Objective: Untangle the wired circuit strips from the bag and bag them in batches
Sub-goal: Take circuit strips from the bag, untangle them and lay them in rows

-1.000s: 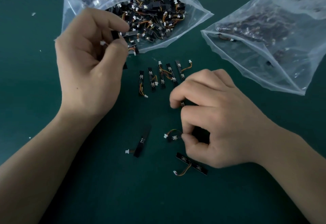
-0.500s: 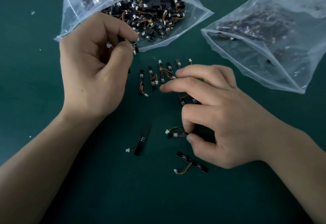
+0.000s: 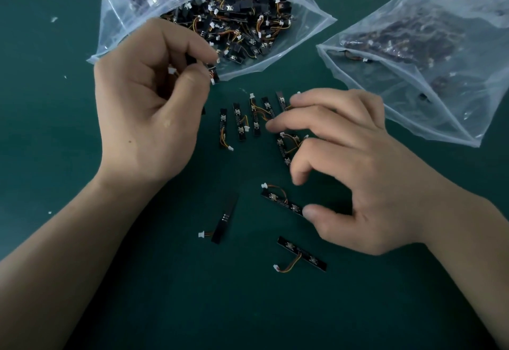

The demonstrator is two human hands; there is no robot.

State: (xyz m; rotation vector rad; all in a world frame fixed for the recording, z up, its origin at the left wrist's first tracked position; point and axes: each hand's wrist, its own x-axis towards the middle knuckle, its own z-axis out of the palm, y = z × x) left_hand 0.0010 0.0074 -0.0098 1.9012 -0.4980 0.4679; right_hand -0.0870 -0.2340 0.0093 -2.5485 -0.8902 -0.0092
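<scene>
Left hand (image 3: 148, 107) pinches wired strips (image 3: 213, 74) between thumb and forefinger, just below the mouth of the open bag (image 3: 311, 27). Right hand (image 3: 358, 173) is spread, gripping nothing. Its thumb tip touches one loose strip (image 3: 283, 202), and a row of strips (image 3: 239, 124) lies at its fingertips.

Electronics workbench: green mat (image 3: 41, 129), circuit strips (image 3: 242, 27) (bagged in bulk)

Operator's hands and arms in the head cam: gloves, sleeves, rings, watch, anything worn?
Nothing worn. The left hand and right hand have no gloves and no rings. Neither wrist has a watch or band. Both forearms are uncovered, with no sleeve in frame. Visible nails are short.
</scene>
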